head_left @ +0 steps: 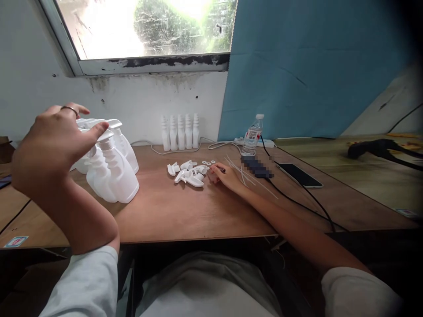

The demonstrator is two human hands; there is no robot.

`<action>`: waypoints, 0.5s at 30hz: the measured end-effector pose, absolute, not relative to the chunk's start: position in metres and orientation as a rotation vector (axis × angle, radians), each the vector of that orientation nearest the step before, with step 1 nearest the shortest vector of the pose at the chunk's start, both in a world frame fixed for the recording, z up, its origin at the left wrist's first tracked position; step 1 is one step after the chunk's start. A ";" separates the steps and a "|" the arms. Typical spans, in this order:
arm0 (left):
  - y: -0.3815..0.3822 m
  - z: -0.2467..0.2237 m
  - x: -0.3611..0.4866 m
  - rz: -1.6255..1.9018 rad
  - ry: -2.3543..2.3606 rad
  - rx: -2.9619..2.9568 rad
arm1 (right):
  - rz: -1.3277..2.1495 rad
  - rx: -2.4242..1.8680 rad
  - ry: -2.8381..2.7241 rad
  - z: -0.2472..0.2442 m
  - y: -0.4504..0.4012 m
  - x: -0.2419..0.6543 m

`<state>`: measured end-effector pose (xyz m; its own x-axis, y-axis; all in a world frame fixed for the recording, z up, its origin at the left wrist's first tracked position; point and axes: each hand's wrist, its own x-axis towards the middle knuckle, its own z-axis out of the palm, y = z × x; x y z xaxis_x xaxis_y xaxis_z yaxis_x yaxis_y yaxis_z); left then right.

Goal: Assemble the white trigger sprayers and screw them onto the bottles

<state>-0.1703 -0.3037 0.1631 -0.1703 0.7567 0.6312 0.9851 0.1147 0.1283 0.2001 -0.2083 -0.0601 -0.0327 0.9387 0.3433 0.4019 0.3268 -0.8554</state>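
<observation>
My left hand (pixel 56 141) is raised at the left, thumb and forefinger apart, with a ring on one finger. It overlaps the tops of several white plastic spray bottles (pixel 120 178) that stand together; whether it touches them cannot be made out. Farther right, my right hand (pixel 226 176) rests low over the table, its fingers drawn together at the edge of a pile of white trigger sprayer heads (pixel 191 176). Small white rings (pixel 208 163) lie just behind its fingertips. What the fingers pinch, if anything, is too small to see. Thin white tubes (pixel 244 171) lie beside the right hand.
Slim white bottles (pixel 180 134) stand in a row by the wall. A clear water bottle (pixel 253 136), a blurred-out dark object (pixel 257 167), a phone (pixel 299 175) and black cables occupy the right side of the wooden table (pixel 165 215). A white cord runs along the back.
</observation>
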 end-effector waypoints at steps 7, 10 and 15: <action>-0.281 0.163 -0.187 -0.448 -2.196 -1.950 | 0.683 -1.260 -1.604 -0.058 -0.210 0.200; -0.285 0.167 -0.179 -0.604 -2.172 -2.027 | 0.704 -1.266 -1.600 -0.055 -0.214 0.198; -0.287 0.165 -0.170 -0.805 -1.714 -2.249 | 0.475 -1.254 -1.682 -0.029 -0.212 0.195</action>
